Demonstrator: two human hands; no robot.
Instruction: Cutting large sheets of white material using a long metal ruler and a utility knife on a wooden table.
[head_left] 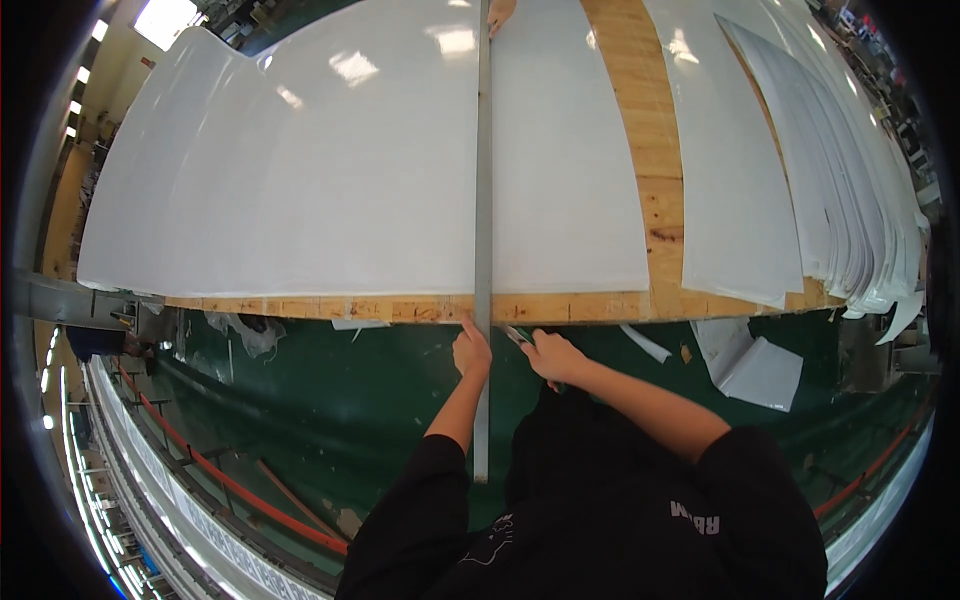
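A long grey metal straightedge (483, 200) lies from far to near across a white sheet (370, 180), its near end jutting past the table edge. My left hand (472, 348) grips the straightedge just off the table's near edge. To the right of it, my right hand (552, 357) is closed around a utility knife (516, 335). The knife points toward the straightedge at the table edge, and most of its handle is hidden in my fingers. At the far side, another person's hand (500, 14) rests by the straightedge.
The wooden tabletop (655, 190) shows between the sheets and along the near edge. More white sheets (735, 180) and a layered stack (850, 200) lie on the right. Offcuts (760, 372) are on the green floor (300, 390). An orange-red rail (230, 490) runs at the lower left.
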